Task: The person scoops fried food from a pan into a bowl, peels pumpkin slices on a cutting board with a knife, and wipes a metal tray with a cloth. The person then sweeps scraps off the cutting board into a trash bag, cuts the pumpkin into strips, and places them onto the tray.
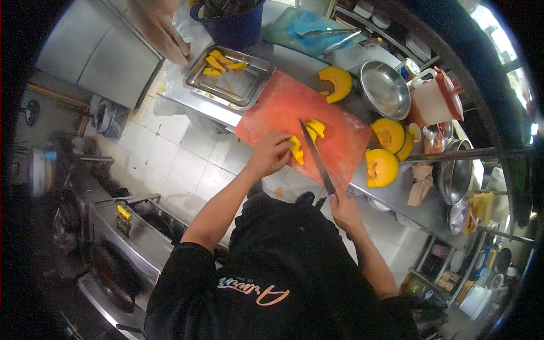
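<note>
On the red cutting board my right hand is closed round the handle of a long knife, whose blade points away across the board. My left hand has its fingers bent together at a yellow squash piece, left of the blade. More cut squash pieces lie just right of the blade near its tip. Squash strips rest in a metal tray beyond the board's left side. A curved squash slice and large cut squash pieces lie to the right of the board.
Behind the tray stands a blue bucket. A blue board with metal tongs, a steel bowl and a lidded pitcher are at the back right. Another person's arm reaches in at the top left.
</note>
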`<state>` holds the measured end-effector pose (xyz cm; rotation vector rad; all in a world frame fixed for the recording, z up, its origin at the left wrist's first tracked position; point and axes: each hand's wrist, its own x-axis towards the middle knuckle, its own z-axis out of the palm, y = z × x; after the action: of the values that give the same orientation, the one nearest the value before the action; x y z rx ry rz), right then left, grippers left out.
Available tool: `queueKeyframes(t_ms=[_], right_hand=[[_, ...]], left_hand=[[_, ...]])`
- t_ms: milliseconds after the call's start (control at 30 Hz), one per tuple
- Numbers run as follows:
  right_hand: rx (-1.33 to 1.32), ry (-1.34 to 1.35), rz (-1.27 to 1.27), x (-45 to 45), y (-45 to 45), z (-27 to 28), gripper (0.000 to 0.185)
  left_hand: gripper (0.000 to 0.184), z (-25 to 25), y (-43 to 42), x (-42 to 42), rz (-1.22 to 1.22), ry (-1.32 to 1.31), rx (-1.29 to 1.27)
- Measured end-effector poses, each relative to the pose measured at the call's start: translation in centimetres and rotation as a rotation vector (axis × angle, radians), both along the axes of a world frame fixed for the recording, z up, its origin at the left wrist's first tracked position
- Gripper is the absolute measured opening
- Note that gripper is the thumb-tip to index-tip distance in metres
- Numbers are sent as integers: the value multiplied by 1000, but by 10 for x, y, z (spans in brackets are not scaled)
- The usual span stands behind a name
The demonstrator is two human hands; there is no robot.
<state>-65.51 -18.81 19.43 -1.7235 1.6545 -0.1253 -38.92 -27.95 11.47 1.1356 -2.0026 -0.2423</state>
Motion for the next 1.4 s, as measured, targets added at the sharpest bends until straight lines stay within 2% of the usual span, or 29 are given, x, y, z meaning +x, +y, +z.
queueKeyframes(t_ms=[100,167,300,500,600,700,800,900,967,1000,1133,1300,1400], right_hand=[[-159,-52,89,2,2,4,29],[-127,7,136,1,0,11,25],[-130,89,231,1,-4,9,22],[15,186,186,-2,-9,31,28],[-41,125,131,-5,-8,38,33],[-60,148,164,-5,-6,38,33],[-176,30,138,-1,1,39,30],[-153,18,86,8,8,55,22],[-81,121,253,-11,9,-1,23],[-44,172,339,-10,6,-10,23],[32,147,150,-1,2,18,24],[-8,105,125,4,0,25,26],[-41,187,197,11,-4,32,25]], left_hand=[[27,5,5,-8,137,38,107],[26,6,2,-12,158,39,177],[27,9,-1,-13,162,69,125],[32,12,-2,-16,197,11,151],[33,18,-3,-17,216,-36,181],[34,17,-5,-18,198,-13,161],[35,10,-5,-18,214,-12,174],[35,8,-3,-19,206,29,146],[36,7,-4,-20,196,85,123],[35,7,-4,-20,215,74,118],[34,9,-2,-16,326,42,121],[33,11,-7,-18,373,41,103],[33,3,-9,-18,376,38,108]])
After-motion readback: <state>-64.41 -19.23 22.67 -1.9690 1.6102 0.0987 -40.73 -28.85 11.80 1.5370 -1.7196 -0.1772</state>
